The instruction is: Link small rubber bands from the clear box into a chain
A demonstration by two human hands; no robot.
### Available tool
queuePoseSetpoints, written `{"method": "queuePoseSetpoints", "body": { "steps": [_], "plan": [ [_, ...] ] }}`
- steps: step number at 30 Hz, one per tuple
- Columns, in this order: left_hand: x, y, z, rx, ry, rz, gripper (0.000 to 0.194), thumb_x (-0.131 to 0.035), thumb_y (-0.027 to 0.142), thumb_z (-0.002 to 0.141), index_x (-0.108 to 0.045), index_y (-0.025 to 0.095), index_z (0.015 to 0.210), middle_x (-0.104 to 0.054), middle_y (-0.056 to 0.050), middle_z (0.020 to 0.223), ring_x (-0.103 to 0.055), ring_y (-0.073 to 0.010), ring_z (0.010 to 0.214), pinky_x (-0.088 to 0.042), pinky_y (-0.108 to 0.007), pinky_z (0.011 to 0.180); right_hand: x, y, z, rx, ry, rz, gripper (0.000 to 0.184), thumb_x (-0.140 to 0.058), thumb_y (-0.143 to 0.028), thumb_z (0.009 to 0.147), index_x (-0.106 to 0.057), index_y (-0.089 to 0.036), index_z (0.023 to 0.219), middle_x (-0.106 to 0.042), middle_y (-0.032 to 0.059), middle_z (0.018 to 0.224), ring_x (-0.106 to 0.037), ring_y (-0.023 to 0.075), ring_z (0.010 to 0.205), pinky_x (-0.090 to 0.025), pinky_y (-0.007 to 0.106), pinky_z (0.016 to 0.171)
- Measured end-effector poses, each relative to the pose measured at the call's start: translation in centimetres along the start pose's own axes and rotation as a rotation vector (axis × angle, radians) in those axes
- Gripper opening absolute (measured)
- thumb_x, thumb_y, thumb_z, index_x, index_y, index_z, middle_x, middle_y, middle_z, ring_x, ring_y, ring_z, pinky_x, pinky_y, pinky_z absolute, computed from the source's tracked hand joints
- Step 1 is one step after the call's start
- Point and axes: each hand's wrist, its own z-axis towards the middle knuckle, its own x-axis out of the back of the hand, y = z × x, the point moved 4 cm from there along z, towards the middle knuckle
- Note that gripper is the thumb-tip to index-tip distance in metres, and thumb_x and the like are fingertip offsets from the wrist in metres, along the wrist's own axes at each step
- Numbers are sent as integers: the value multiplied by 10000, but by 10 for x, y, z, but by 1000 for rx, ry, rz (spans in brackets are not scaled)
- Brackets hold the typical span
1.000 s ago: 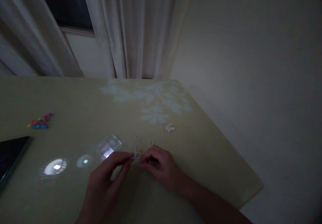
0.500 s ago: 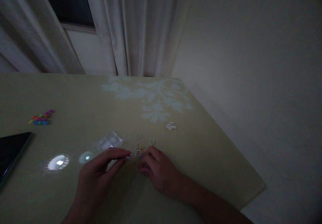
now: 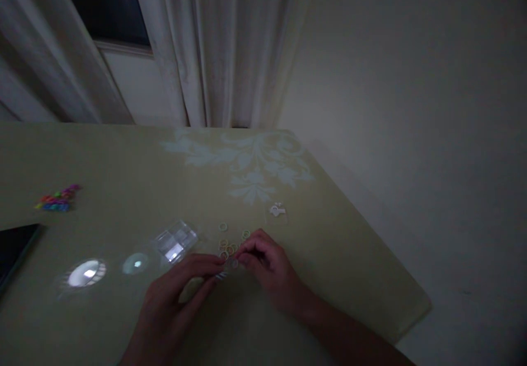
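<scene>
My left hand [image 3: 177, 294] is closed in a pinch on a small pale striped piece [image 3: 221, 275], whose kind I cannot make out. Close by on the right, my right hand [image 3: 269, 270] has thumb and fingertips pressed together. Whatever they grip is too small and dim to name. Just beyond both sets of fingertips lie several small thin rings [image 3: 223, 243] in pale and orange tones, some overlapping. One pale ring [image 3: 223, 226] rests apart, farther back. A small clear divided box [image 3: 176, 241] sits beyond my left hand.
A white cut-out piece on a clear square [image 3: 277, 210] lies beyond my right hand. Small bright coloured pieces [image 3: 58, 199] are heaped at the left. A dark flat device [image 3: 16, 248] lies at the left edge. The table's edge [image 3: 362, 218] slants down the right side.
My hands drew apart half a second ago and have now come together again at the fingertips. The left hand moved right; the right hand's fingers now pinch near it. The view shifted slightly.
</scene>
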Motion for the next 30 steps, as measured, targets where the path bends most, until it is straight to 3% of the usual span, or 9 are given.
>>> {"method": "queuePoseSetpoints", "body": {
  "steps": [3, 9, 17, 19, 24, 30],
  "plan": [
    [6, -4, -1, 102, 53, -18, 117, -744, 331, 904, -808, 334, 1002, -846, 35, 944, -818, -167, 845, -646, -187, 757, 13, 6, 5, 33, 14, -246, 38, -767, -209, 952, -771, -217, 989, -595, 11, 969, -605, 154, 902, -467, 266, 806],
    [10, -5, 0, 244, 76, -107, 117, -742, 375, 899, -814, 304, 958, -844, 12, 959, -814, -181, 861, -655, -207, 771, 12, 17, 8, 123, -129, -515, 122, -812, -164, 906, -796, -214, 1016, -598, 35, 1054, -623, 169, 973, -498, 278, 864],
    [10, 2, 7, 115, 117, -120, 66, -766, 345, 877, -817, 309, 895, -823, 21, 882, -792, -154, 792, -632, -167, 722, 1, 18, 6, 144, -241, -825, 72, -695, -206, 1002, -714, -147, 1037, -626, 96, 1077, -570, 248, 1048, -477, 396, 955],
    [9, 2, 9, 69, 97, -95, 77, -747, 323, 895, -817, 326, 927, -823, 36, 872, -790, -139, 782, -621, -149, 719, 4, 13, 5, 97, -204, -691, 48, -638, -171, 1031, -684, -158, 1034, -612, 84, 1084, -565, 229, 1041, -469, 375, 950],
    [3, 5, 7, -41, 21, -33, 135, -726, 261, 915, -810, 345, 980, -831, 54, 904, -797, -130, 789, -615, -146, 732, 1, -8, -2, -22, -153, -77, 86, -594, -225, 1050, -633, -201, 976, -565, 5, 960, -550, 152, 889, -438, 268, 795],
    [-8, 6, -1, -87, -49, -31, 198, -705, 241, 954, -782, 346, 1103, -807, 26, 978, -783, -138, 867, -622, -178, 769, -14, -12, -8, -50, -197, 159, 151, -674, -338, 1000, -662, -196, 950, -566, 1, 931, -538, 153, 871, -417, 275, 784]
  ]
}}
